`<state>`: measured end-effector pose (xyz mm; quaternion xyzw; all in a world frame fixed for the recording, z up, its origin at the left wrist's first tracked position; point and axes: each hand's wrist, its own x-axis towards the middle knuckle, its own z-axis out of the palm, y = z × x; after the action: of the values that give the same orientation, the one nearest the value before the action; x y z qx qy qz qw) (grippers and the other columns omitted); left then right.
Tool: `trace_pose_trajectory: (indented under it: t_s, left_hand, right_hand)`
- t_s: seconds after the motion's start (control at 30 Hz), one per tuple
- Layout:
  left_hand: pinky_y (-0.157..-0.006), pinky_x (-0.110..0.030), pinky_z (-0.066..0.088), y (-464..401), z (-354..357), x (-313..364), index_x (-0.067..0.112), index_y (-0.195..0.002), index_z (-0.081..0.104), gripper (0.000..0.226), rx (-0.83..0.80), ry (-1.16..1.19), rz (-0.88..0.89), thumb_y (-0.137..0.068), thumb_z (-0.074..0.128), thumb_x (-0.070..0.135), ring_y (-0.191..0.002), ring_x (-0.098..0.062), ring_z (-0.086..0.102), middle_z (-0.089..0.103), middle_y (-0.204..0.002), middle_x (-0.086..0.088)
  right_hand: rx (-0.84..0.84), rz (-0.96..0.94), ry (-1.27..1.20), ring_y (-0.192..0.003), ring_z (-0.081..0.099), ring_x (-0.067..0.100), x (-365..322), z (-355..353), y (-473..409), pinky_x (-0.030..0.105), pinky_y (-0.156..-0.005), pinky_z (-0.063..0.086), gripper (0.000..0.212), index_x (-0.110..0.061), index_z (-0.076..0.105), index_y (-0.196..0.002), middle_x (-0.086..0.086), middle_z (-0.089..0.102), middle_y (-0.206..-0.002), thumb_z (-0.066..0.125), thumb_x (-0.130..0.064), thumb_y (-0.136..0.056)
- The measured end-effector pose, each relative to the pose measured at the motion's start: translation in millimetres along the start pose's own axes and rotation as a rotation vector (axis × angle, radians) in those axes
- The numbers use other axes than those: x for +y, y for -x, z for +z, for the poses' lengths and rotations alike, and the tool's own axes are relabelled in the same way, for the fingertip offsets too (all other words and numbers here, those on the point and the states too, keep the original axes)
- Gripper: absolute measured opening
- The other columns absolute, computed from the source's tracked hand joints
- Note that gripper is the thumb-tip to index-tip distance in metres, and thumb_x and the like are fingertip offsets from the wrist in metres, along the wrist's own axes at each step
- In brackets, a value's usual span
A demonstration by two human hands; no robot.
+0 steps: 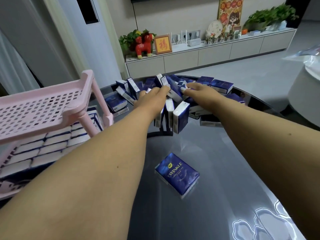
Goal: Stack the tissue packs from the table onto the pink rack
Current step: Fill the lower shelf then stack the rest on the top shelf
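A heap of dark blue tissue packs (180,94) lies at the far side of the round dark table (216,170). Both arms reach into it. My left hand (152,97) presses on the left of a bunch of packs standing on edge, and my right hand (200,93) presses on the right, so the bunch (174,116) is squeezed between them. One blue pack (177,173) lies flat alone near the table's middle. The pink rack (43,108) stands at the left; its top shelf is bare and the shelf below holds several rows of packs (45,146).
A low white cabinet (199,58) with a red toy horse, a framed picture and plants runs along the back wall. A pale round seat (304,94) with a plastic bag on it stands at the right. More packs lie along the table's far rim.
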<state>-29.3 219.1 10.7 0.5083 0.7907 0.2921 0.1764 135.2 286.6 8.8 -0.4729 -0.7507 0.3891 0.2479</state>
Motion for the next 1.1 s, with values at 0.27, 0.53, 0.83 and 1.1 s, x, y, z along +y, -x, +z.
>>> trace_pose_trajectory:
  t_s: [0.27,0.53,0.83,1.1]
  left_hand:
    - [-0.106,-0.055,0.025,63.0,6.4,1.1,0.05,-0.122,0.045,0.078,-0.024,0.015,-0.045,-0.061,0.003,0.073,-0.136,-0.035,0.027,0.035,-0.152,0.006]
    - [-0.096,-0.04,0.021,150.2,6.6,-3.7,0.05,-0.112,0.05,0.069,-0.063,0.096,-0.042,-0.063,0.012,0.078,-0.135,-0.031,0.026,0.037,-0.149,0.003]
    - [-0.098,-0.035,0.024,237.6,-17.8,-17.3,0.046,-0.125,0.053,0.04,0.016,0.385,-0.113,-0.091,0.037,0.061,-0.136,-0.026,0.029,0.036,-0.146,-0.003]
    - [-0.116,-0.046,0.025,296.5,-47.7,-63.4,0.048,-0.137,0.043,0.055,-0.034,0.366,-0.106,-0.089,0.026,0.07,-0.142,-0.021,0.031,0.04,-0.151,0.007]
  right_hand:
    - [0.087,0.051,-0.059,-0.126,0.045,0.019,5.6,-0.3,75.1,0.036,-0.105,0.036,0.052,-0.036,0.049,-0.132,-0.005,0.049,-0.139,0.057,-0.054,-0.084]
    - [0.113,0.078,-0.029,-0.123,0.049,0.022,-3.5,3.4,165.0,0.043,-0.105,0.039,0.051,-0.044,0.051,-0.126,-0.003,0.055,-0.132,0.055,-0.061,-0.079]
    - [0.178,0.038,0.18,-0.128,0.038,0.032,-32.4,33.7,228.8,0.037,-0.104,0.029,0.051,-0.038,0.048,-0.133,0.002,0.053,-0.134,0.042,-0.062,-0.088]
    - [0.147,0.052,0.295,-0.129,0.041,0.025,-63.0,26.1,278.8,0.052,-0.106,0.03,0.057,-0.034,0.044,-0.136,-0.001,0.05,-0.138,0.027,-0.065,-0.091]
